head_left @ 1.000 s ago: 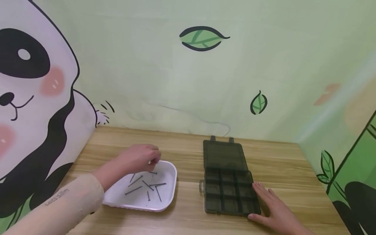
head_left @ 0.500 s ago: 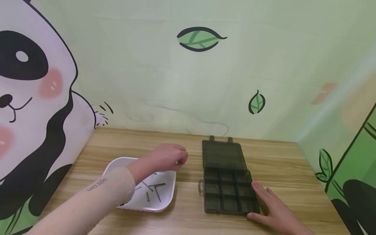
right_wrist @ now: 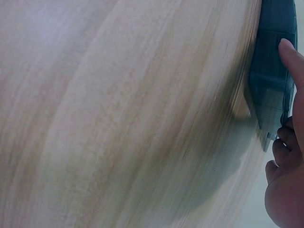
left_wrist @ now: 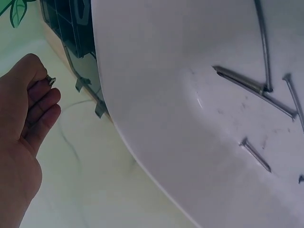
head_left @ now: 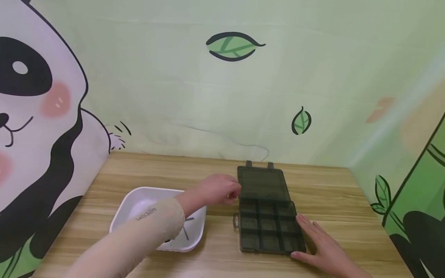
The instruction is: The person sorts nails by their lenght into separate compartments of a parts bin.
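My left hand [head_left: 222, 190] pinches a small screw [left_wrist: 52, 80] between thumb and curled fingers; only its shiny end shows in the left wrist view. In the head view that hand hovers by the left edge of a dark, see-through compartment box [head_left: 269, 227], whose lid [head_left: 263, 183] lies folded back. Straight fingers of my right hand [head_left: 321, 247] touch the box's right side, the thumb at its front corner. Several screws [left_wrist: 256, 156] of different lengths lie loose in a white tray [head_left: 119, 216], partly hidden under my left forearm.
The wooden table [head_left: 222, 262] ends at a painted wall [head_left: 167, 77] behind the box and tray. A side latch [head_left: 236, 221] sticks out from the box's left edge, and two lid clips [head_left: 248, 163] point toward the wall.
My left hand has moved right, from over the tray to the box's left edge, still holding the screw. My right hand has stayed at the box.
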Demonstrator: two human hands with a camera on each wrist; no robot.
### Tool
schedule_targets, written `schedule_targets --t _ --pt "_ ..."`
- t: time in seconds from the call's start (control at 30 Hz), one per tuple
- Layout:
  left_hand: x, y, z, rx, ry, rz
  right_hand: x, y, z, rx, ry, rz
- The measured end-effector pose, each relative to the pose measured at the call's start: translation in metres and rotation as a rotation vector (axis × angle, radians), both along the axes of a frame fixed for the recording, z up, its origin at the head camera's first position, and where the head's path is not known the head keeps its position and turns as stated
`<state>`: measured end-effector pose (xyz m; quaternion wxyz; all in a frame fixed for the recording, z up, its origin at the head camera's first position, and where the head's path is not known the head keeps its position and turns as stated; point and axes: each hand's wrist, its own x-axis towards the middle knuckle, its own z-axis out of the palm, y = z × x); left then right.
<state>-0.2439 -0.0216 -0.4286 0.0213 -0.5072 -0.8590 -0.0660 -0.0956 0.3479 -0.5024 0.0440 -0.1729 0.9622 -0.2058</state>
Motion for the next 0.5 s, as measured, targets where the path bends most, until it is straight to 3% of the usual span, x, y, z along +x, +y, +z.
schedule_targets --t 0.5 --pt "-0.006 0.04 -0.023 -0.012 -0.015 -0.025 0.002 -0.002 0.0 -0.001 0.037 0.003"
